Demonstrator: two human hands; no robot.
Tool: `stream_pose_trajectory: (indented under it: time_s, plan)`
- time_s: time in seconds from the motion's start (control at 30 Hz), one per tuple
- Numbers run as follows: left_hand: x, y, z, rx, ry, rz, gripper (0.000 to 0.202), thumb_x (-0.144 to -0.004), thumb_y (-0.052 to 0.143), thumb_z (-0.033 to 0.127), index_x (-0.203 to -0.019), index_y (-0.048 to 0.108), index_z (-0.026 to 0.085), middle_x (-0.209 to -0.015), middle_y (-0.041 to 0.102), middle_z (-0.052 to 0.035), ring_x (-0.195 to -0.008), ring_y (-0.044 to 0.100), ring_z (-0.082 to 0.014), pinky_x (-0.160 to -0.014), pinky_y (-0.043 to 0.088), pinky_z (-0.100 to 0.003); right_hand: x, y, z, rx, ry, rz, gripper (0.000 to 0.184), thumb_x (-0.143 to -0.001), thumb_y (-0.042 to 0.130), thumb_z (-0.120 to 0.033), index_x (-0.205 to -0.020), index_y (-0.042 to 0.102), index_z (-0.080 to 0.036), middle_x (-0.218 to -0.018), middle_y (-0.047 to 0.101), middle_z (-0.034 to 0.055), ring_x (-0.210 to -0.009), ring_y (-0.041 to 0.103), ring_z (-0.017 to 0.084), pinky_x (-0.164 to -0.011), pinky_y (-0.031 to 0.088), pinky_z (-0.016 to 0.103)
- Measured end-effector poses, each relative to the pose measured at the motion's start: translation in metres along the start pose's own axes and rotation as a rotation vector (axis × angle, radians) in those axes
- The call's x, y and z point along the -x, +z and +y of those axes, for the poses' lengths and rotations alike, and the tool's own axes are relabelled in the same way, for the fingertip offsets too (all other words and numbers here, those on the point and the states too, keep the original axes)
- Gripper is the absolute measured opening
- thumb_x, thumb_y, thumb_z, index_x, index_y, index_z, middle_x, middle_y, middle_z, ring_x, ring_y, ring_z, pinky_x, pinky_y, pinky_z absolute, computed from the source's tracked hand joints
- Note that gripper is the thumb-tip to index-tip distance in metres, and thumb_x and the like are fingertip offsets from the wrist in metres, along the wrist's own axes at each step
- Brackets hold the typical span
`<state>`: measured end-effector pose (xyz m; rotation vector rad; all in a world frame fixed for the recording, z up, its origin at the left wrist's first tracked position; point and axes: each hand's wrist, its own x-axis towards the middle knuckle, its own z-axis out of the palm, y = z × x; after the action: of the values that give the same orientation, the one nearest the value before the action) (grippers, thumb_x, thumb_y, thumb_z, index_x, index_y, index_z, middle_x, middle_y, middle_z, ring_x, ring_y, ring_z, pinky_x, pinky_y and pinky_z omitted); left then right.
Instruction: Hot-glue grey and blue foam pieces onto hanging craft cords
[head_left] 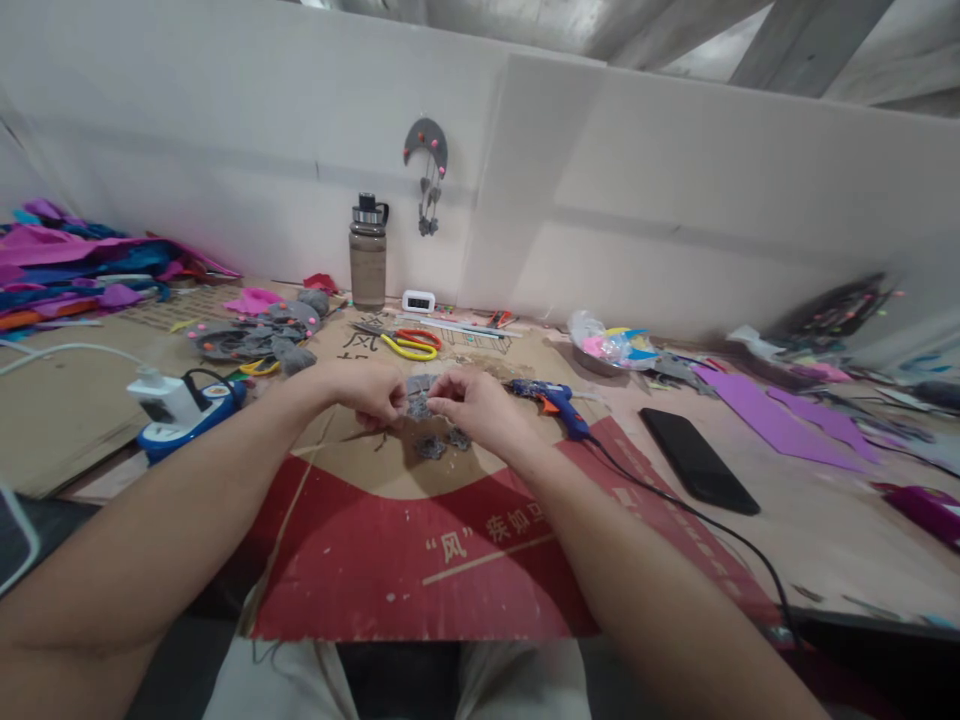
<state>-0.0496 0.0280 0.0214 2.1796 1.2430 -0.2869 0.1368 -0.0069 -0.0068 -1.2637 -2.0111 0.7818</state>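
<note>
Head view: left hand (375, 390) and right hand (471, 402) pinch a grey piece (418, 397); far right bowl (598, 362) holds coloured bits (613, 345); glue gun (555, 396) lies nearer.

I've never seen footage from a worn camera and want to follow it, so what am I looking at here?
There is no machine: these are a person's own bare hands, the left hand and right hand. The single picture comes from a camera on that person's head, looking forward and down. The fingertips of both appear to pinch a small grey fuzzy piece; its details are too small to tell. Below it, more dark grey fuzzy pieces lie on a red-and-brown printed cardboard sheet. Around them are scissors with yellow and orange handles, a blue glue gun with a black cord and a flat black smartphone.
</note>
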Motion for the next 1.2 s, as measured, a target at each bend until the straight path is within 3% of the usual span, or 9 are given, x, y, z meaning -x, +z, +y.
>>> stream_pose_trajectory:
  time_s: [0.23,0.37,0.53,0.7,1.0,1.07,1.2]
  plan:
    - [0.009,-0.014,-0.012,0.022,0.052,0.064,0.01,-0.064,0.054,0.023,-0.066,0.062,0.017,-0.053,0.061,0.0003,-0.05,0.056,-0.0119,-0.046,0.04,-0.019,0.005,0.017,-0.004,-0.028,-0.011,-0.077,0.006,-0.074,0.06,-0.021,-0.077,0.064,-0.017,-0.065,0.062,-0.0008,-0.056,0.051,0.009,-0.053,0.037,0.02]
    - [0.014,-0.023,-0.021,0.097,0.052,0.171,0.015,-0.068,0.057,0.031,-0.07,0.062,0.016,-0.062,0.066,-0.0014,-0.053,0.056,-0.0102,-0.047,0.04,-0.018,0.007,0.025,-0.005,0.078,-0.061,-0.101,0.008,-0.075,0.059,-0.02,-0.077,0.066,-0.018,-0.07,0.065,0.0003,-0.061,0.055,0.01,-0.056,0.037,0.021]
    - [0.013,-0.021,-0.017,0.325,0.065,0.183,0.016,-0.069,0.061,0.029,-0.078,0.059,0.016,-0.061,0.064,-0.0001,-0.054,0.058,-0.0103,-0.051,0.043,-0.02,0.006,0.026,-0.005,0.312,-0.144,-0.059,0.009,-0.074,0.06,-0.019,-0.075,0.069,-0.02,-0.074,0.067,0.0024,-0.067,0.055,0.013,-0.062,0.038,0.024]
    - [0.008,-0.016,-0.015,0.507,0.101,0.158,0.023,-0.067,0.066,0.028,-0.085,0.057,0.017,-0.064,0.065,-0.0001,-0.058,0.061,-0.0118,-0.057,0.047,-0.024,0.005,0.017,-0.006,0.293,-0.191,-0.004,0.011,-0.077,0.059,-0.02,-0.078,0.069,-0.019,-0.079,0.067,0.0036,-0.07,0.055,0.013,-0.065,0.038,0.024]
    - [0.01,-0.017,-0.011,0.532,0.191,0.236,0.022,-0.069,0.066,0.029,-0.087,0.064,0.016,-0.067,0.065,-0.0006,-0.052,0.055,-0.008,-0.05,0.04,-0.02,0.004,-0.016,-0.009,0.166,-0.184,0.145,0.015,-0.081,0.053,-0.023,-0.077,0.066,-0.018,-0.073,0.064,0.0015,-0.066,0.052,0.012,-0.064,0.036,0.025]
    - [0.011,-0.016,-0.01,0.541,0.201,0.206,0.023,-0.07,0.065,0.03,-0.088,0.065,0.016,-0.066,0.064,-0.0004,-0.054,0.055,-0.0087,-0.053,0.042,-0.021,0.006,-0.016,-0.01,0.177,-0.202,0.121,0.015,-0.082,0.053,-0.023,-0.078,0.067,-0.018,-0.074,0.064,0.0017,-0.068,0.053,0.012,-0.064,0.036,0.024]
    - [0.009,-0.015,-0.013,0.5,0.187,0.189,0.025,-0.07,0.064,0.032,-0.088,0.066,0.015,-0.066,0.063,-0.001,-0.061,0.058,-0.011,-0.06,0.046,-0.023,0.012,-0.003,-0.017,0.232,-0.218,-0.061,0.015,-0.081,0.055,-0.023,-0.08,0.069,-0.019,-0.079,0.065,0.0026,-0.071,0.054,0.013,-0.066,0.037,0.025]
